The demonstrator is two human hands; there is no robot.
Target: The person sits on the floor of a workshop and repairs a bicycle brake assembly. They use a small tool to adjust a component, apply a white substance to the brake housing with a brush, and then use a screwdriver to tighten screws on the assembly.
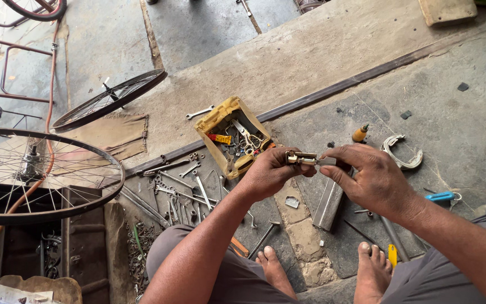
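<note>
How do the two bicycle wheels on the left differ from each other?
The near wheel shows bright spokes and a hub at its middle; the far wheel is seen almost edge-on, its spokes hard to make out. The near wheel is cut off by the left picture edge; the far wheel shows whole. An orange hose crosses the near wheel, not the far one. Both have dark rims.

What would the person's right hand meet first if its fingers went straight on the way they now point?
The right hand points leftward, fingertips at the small brass-coloured metal fitting pinched in the left hand. That fitting comes first, apparently already touched; depth from above is unclear.
</note>
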